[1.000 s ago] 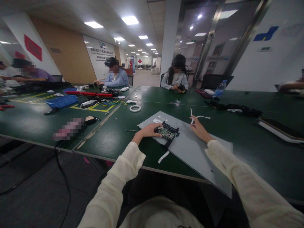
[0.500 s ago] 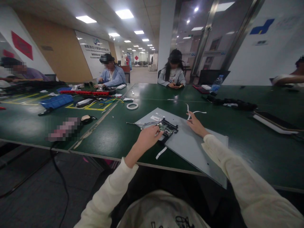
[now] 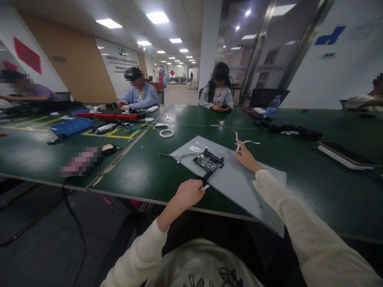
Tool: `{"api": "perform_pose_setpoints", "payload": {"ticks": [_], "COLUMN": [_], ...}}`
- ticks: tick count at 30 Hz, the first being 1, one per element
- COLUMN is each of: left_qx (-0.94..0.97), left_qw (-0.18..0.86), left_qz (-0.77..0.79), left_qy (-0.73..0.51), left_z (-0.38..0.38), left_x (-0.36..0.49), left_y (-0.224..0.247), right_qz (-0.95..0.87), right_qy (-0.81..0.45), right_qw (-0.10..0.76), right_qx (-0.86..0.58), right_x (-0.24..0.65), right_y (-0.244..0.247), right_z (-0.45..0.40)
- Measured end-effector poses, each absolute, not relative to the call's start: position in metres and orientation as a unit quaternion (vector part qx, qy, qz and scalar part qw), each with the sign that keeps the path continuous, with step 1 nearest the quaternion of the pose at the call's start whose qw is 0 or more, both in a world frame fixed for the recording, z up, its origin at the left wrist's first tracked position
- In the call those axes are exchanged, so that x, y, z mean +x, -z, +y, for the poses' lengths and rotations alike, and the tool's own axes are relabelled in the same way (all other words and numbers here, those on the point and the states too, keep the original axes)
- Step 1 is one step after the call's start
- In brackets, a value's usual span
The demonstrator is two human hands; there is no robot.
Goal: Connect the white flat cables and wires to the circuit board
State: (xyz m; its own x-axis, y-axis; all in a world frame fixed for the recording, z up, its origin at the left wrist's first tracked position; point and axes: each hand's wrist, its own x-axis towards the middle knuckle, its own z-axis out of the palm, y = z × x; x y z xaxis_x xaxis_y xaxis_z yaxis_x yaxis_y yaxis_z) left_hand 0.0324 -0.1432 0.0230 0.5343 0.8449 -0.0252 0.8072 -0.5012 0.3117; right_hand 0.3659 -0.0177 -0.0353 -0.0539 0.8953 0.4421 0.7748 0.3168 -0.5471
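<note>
The circuit board (image 3: 207,162) sits within a black bracket (image 3: 222,161) on the gray panel (image 3: 239,187), just right of centre; that much looks placed. Your right hand (image 3: 247,157) pinches loose white strips (image 3: 250,142), apparently unapplied; your left hand (image 3: 189,193) grasps a white tab (image 3: 206,187), lower centre, its fixing unclear.

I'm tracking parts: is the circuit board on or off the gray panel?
On: the circuit board lies over the gray panel, whose surface shows beyond and right of it.

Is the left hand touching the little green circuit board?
Apart. The head view shows a gap: grey panel and green table show between the left hand and the circuit board.
</note>
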Motion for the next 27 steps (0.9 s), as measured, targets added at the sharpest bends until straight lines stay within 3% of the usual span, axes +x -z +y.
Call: {"api": "perform_pose_setpoints", "payload": {"ticks": [10,15,27], "left_qx": [0.853,0.825,0.785], "left_qw": [0.428,0.232,0.097], "left_qz": [0.25,0.383,0.527], "left_qy": [-0.163,-0.345,-0.311], "left_z": [-0.135,-0.082,0.002], "left_x": [0.027,0.014,-0.019], "left_y": [-0.053,-0.051,-0.014], "right_qz": [-0.72,-0.721,-0.746], "right_qy": [-0.076,-0.092,-0.116], "right_qw": [0.382,0.383,0.394], "right_qx": [-0.574,-0.571,-0.524], "right_x": [0.365,0.366,0.353], "right_y": [0.034,0.032,0.03], "right_z": [-0.019,-0.019,-0.012]}}
